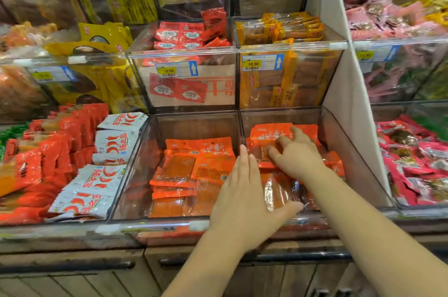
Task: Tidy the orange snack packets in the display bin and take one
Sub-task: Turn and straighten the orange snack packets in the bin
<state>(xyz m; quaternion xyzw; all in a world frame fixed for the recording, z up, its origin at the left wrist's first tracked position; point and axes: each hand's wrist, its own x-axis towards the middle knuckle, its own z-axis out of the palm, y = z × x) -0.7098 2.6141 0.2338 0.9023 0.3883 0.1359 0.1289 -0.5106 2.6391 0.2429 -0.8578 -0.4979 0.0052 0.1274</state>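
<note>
White chilli packets point(106, 151) lie at the left. Beside them, orange snack packets point(194, 168) fill two adjoining clear compartments of the display bin point(351, 151). The left hand point(244, 199) lies flat over the divider, fingers straight, thumb spread. The right hand point(298, 153) rests on the right compartment's packets, fingers spread, gripping nothing. Pink packets point(412, 158) lie farther right.

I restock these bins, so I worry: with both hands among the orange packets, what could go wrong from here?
The right hand rests on a loose pile of orange packets; it may slide or crumple. The left hand sits at the clear divider, so a sweep might snag there or push packets across.
</note>
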